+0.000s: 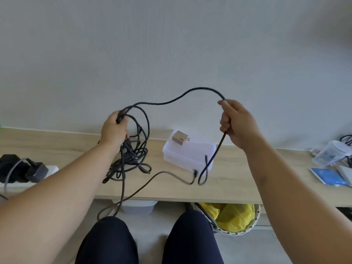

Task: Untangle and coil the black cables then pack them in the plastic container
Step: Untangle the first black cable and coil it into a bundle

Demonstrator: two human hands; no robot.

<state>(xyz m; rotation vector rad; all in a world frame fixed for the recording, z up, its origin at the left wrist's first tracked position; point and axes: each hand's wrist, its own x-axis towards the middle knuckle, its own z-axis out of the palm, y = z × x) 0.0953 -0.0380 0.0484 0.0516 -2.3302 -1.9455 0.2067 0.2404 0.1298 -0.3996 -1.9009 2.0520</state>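
Observation:
My left hand (114, 128) grips a bunch of tangled black cables (133, 155) and holds it above the wooden shelf (238, 180). One black strand (181, 98) arches from that bunch over to my right hand (236, 122), whose curled fingers hold it. Below my right hand the strand hangs down and loops in front of the clear plastic container (188, 155). The container stands on the shelf with its lid on and a small brown plug adapter (179, 137) on top. A loose cable end (167, 176) lies on the shelf, and another strand drops past the shelf edge toward my knees.
A white power strip with black adapters (24, 170) sits at the left of the shelf. At the right end are a clear plastic jar (331, 153) and a blue packet (327, 177). Under the shelf stand a woven basket with a yellow bag (232, 216) and a grey box (139, 206).

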